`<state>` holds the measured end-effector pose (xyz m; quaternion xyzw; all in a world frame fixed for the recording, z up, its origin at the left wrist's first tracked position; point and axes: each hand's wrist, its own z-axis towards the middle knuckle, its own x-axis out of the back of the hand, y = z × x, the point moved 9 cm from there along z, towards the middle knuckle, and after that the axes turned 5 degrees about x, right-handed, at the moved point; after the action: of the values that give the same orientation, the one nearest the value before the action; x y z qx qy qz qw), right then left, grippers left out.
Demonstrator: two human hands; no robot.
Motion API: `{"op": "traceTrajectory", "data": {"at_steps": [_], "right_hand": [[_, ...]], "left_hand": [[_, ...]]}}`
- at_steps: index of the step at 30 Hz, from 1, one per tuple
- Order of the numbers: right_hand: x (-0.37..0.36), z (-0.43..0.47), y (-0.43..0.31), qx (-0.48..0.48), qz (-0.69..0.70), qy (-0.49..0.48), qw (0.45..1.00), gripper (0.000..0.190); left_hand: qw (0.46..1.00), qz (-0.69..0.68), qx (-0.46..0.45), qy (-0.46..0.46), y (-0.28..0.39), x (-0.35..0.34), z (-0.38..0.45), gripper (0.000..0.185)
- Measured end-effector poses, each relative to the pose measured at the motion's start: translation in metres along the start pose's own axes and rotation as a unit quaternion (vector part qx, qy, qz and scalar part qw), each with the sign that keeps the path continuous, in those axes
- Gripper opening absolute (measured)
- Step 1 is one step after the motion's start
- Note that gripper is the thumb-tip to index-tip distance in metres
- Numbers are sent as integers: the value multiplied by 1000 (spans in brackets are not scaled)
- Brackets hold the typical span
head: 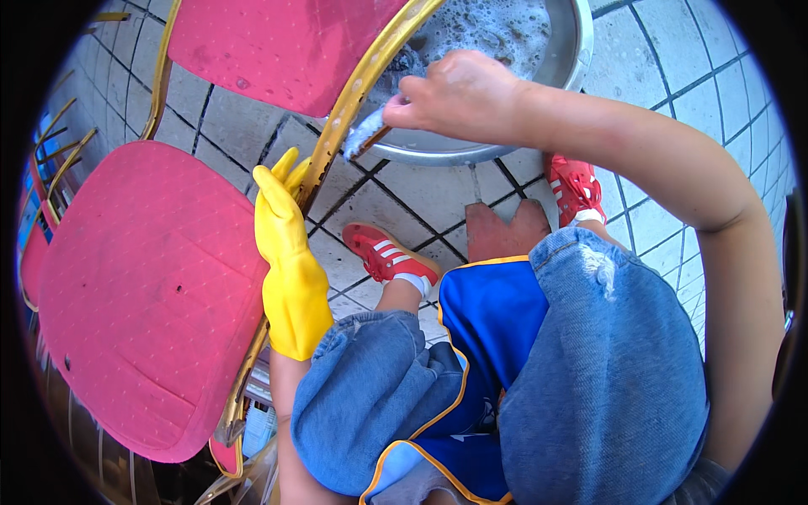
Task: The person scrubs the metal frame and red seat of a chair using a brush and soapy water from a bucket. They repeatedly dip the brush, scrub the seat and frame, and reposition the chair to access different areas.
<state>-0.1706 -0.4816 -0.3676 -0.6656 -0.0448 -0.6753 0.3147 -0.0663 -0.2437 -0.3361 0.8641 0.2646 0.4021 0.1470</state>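
Note:
A chair with red patterned upholstery stands tilted before me, its seat pad [151, 290] at the left and its backrest [278, 50] at the top. A worn gold metal frame [344, 117] joins them, with bits of foam on it. My left hand [284, 252], in a yellow rubber glove, lies against this frame beside the seat, fingers pointing up; whether it grips is hidden. My bare right hand [461, 95] pinches a scrubbing brush [366, 136] with foamy bristles, close to the frame's edge. Under that hand is a round metal basin [584, 50] of sudsy water [492, 25].
White floor tiles [410, 196] with dark joints surround the basin. My red shoes [391, 252] and a notched reddish board [508, 230] are near it. More gold-framed chairs [53, 183] stand at the far left. A blue apron [492, 315] hangs between my knees.

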Motion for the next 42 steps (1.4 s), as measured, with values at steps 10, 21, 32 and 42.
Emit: {"op": "traceTrajectory", "data": {"at_steps": [10, 21, 32, 42], "right_hand": [[4, 59, -47, -51, 152, -78, 984, 10], [-13, 93, -86, 41, 175, -47, 983, 13], [-6, 99, -94, 65, 141, -26, 988, 14], [-3, 12, 4, -140, 87, -3, 986, 13]], "left_hand": [[997, -58, 45, -13, -1, -1, 4, 81], [993, -95, 44, -52, 16, -9, 1, 83], [992, -88, 87, -27, 14, -6, -1, 83], [999, 24, 43, -18, 18, -2, -2, 82]]}}
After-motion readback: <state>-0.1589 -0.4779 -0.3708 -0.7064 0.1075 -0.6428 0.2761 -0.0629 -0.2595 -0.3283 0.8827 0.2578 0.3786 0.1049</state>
